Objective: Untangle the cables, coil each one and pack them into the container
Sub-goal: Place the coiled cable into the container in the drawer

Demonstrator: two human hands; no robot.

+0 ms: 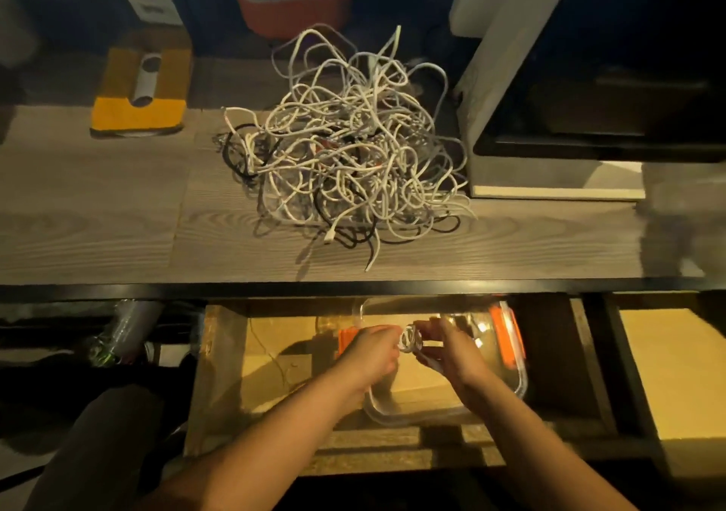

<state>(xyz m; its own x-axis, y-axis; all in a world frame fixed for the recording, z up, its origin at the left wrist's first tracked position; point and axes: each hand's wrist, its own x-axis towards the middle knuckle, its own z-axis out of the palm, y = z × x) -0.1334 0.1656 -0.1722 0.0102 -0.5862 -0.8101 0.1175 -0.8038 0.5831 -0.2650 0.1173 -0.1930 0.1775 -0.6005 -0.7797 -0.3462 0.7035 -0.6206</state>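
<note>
I am pinching a coiled cable (410,341) in left hand (373,350) and right hand (452,353), fingers (387,332) curled round it, over the container (521,379), lower centre. Advisable: squeezing loops tight while lowering. The tangle (345,149) is lying mid-frame.

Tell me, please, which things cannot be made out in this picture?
- Coiled cable: head view, small, partly covered by the left hand and right hand.
- Container inside: head view, largely hidden by both hands.
- Tangled pile: head view, cables overlap, count unclear.
- Red object at the top: head view, dark and blurred.
</note>
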